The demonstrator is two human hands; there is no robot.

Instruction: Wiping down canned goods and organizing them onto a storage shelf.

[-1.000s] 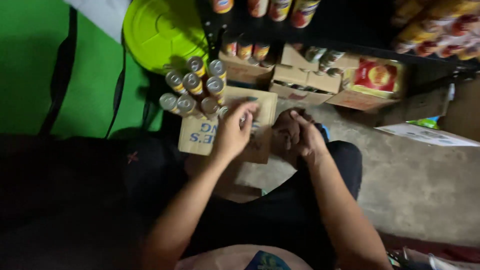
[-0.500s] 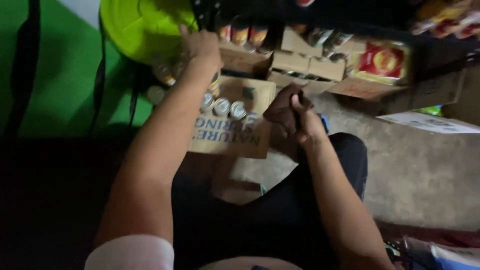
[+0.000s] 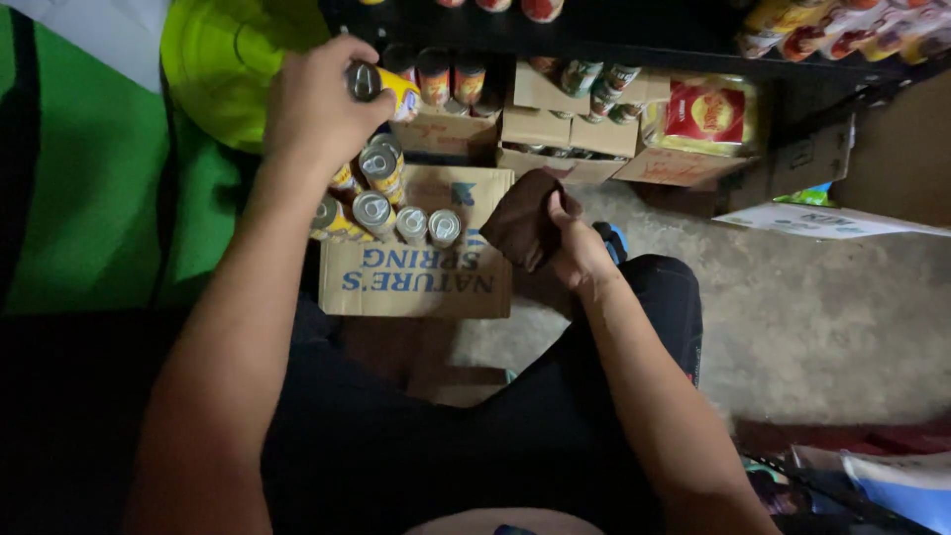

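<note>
A yellow can [image 3: 381, 87] is held in the grip of the left hand [image 3: 315, 104], fingers wrapped around its body, pull-tab end facing the camera, above the far left corner of a cardboard box [image 3: 416, 267]. The right hand [image 3: 575, 248] is closed around a dark brown cloth [image 3: 525, 220], bunched, just off the box's right edge.

Handling, as judged: the can is best kept firmly around its middle and turned against the cloth rather than the cloth chased around it; the two are well apart, so one has to be brought to the other. Care is wanted over the cluster of cans [image 3: 381, 203] standing on the box's far left part (tops up, packed close, easily toppled by a low wrist).

Surface: the box lies flat on the floor between the knees, its top serving as a work surface. Bare grey concrete floor [image 3: 792, 327] is seen to the right.

Room: dim. A low dark shelf [image 3: 614, 40] carries more cans above open cartons [image 3: 555, 129]. A lime-green round lid [image 3: 213, 59] rests against a green wall at left.
</note>
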